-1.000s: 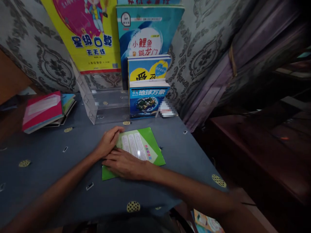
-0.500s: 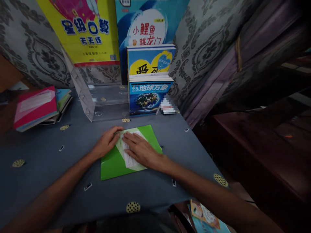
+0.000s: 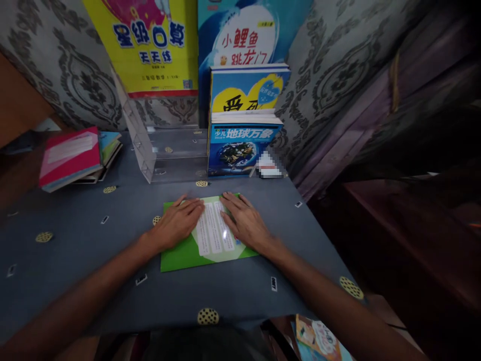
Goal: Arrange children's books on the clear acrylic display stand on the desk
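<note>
A green book [image 3: 180, 258] with a pale panel of small print lies flat on the cloth-covered table. On its left side rests my left hand [image 3: 180, 220], palm down, fingers stretched toward the printed panel. My right hand [image 3: 246, 220] lies flat on the book's right side, fingers extended and slightly spread near the top edge. Neither hand is wrapped around anything. Between the hands the printed panel is visible, while parts of the cover are hidden under the palms.
A clear plastic rack [image 3: 145, 150] stands behind, with an earth-picture book [image 3: 240, 153] and a yellow workbook [image 3: 158, 65] upright around it. A pile topped by a pink book [image 3: 71, 155] sits at left. Past the table's right edge is a dark red surface [image 3: 406, 240].
My right hand has slid from the middle of the book to its right side, uncovering the print. My left hand has moved onto the cover. The camera view has shifted slightly.
</note>
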Motion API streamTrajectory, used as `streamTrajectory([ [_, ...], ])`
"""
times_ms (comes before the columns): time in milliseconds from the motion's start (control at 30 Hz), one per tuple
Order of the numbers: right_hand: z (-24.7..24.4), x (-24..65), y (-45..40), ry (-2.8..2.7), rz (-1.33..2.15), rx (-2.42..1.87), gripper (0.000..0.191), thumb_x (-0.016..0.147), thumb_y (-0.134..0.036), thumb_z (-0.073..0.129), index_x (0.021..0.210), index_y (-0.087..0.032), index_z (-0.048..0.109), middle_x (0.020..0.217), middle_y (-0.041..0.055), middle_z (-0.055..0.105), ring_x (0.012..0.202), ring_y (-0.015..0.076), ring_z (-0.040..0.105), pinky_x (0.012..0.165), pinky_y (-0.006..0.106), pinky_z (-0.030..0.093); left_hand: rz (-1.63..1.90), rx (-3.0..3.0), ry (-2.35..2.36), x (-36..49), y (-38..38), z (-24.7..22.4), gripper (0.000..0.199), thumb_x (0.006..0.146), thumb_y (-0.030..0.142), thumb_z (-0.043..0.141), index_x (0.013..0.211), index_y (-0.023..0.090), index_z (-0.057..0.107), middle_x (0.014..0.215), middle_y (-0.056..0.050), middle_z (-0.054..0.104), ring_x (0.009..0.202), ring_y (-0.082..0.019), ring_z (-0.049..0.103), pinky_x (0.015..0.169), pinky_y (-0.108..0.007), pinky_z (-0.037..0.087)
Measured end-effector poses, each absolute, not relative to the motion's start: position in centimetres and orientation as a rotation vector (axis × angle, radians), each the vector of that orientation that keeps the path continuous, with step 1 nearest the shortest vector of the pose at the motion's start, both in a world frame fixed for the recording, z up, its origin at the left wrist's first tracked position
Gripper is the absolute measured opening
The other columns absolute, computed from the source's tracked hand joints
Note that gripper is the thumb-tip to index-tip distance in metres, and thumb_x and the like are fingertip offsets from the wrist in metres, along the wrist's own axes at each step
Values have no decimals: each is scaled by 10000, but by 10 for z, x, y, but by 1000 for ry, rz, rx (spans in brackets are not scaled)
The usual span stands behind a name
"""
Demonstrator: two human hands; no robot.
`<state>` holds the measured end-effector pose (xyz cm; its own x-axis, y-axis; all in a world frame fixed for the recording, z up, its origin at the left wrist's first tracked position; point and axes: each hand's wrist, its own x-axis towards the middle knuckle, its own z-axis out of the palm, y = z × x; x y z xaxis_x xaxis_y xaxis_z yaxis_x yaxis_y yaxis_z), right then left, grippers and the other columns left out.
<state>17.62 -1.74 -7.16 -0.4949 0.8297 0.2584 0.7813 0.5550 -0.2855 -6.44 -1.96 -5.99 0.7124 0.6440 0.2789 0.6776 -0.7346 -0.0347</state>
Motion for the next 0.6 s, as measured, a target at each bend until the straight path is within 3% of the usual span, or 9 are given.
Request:
streamTrajectory([
  [167, -72, 175, -17, -2423, 195, -1321, 440, 986, -251, 425, 1364, -87, 578, 1457, 186, 552, 1395, 293, 484, 1168, 547, 373, -252, -2632, -1225, -78, -35, -53, 315, 975, 93, 382, 1177, 120, 623, 1214, -158, 711, 1138, -257, 676, 1071, -484, 465],
  [333, -72, 176, -17, -2431, 195, -1317, 448, 995, -262, 410, 1370, -80, 573, 1454, 185, 555, 1391, 293, 488, 1172, 536, 370, -319, -2546, -1302, -103, -46, -55, 300, 982, 124, 386, 1153, 102, 631, 1166, -181, 724, 1077, -271, 699, 998, -448, 518],
  [600, -63, 164, -20, -2472, 184, -1329, 418, 985, -223, 431, 1354, -100, 582, 1448, 203, 555, 1395, 319, 479, 1161, 587, 360, -433, -2545, -1342, -106, -48, -61, 327, 1002, 151, 345, 1157, 130, 632, 1194, -177, 713, 1076, -288, 698, 982, -509, 532],
])
